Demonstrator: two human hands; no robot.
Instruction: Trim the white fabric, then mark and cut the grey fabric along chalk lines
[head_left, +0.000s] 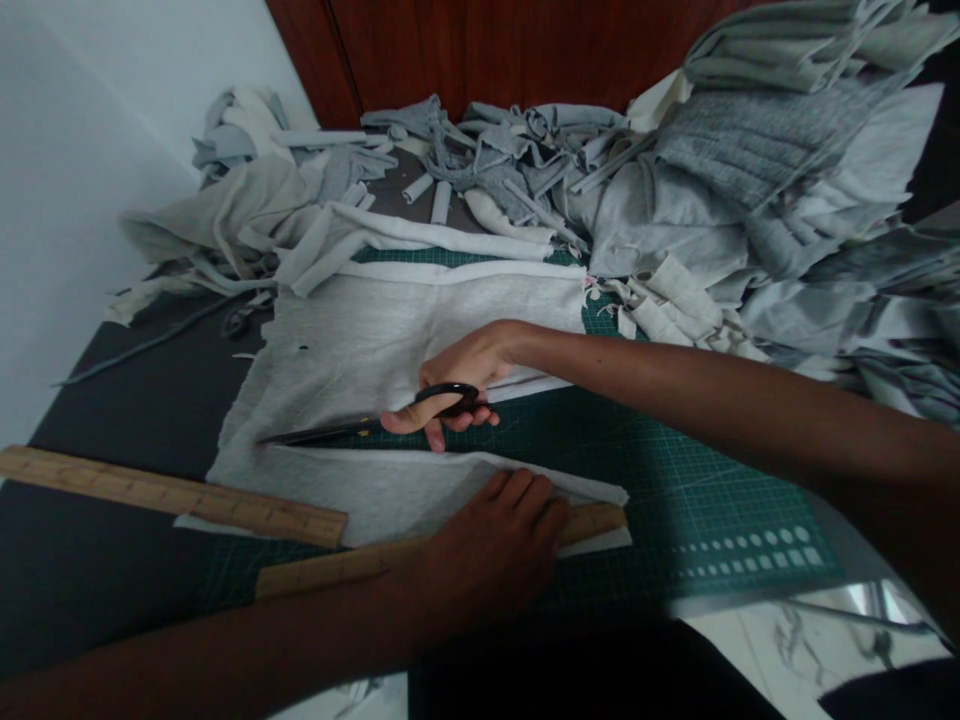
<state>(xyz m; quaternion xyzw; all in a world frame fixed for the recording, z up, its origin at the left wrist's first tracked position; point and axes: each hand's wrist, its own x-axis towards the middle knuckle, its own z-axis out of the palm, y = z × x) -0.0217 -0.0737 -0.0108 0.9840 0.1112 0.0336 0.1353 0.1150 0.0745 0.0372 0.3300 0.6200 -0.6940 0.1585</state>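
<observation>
My right hand [465, 380] is closed around the black handles of a pair of scissors [330, 432]. Their blades point left into a light grey knit fabric [360, 350], at the inner end of a long cut. A strip of the same fabric [337, 490] lies on the near side of the cut, joined to the larger piece at the left. My left hand [502, 530] is closed over a wooden ruler [337, 568] on this strip, its fingers bent down at the fabric. Part of the ruler is hidden beneath that hand.
A second wooden ruler [172, 495] crosses the fabric's left end. Underneath lies a green cutting mat [720, 480] on a dark table [135, 400]. Grey fabric scraps [495, 160] are heaped at the back, with folded fabrics [750, 140] stacked at the right and cream scraps [675, 300] nearby.
</observation>
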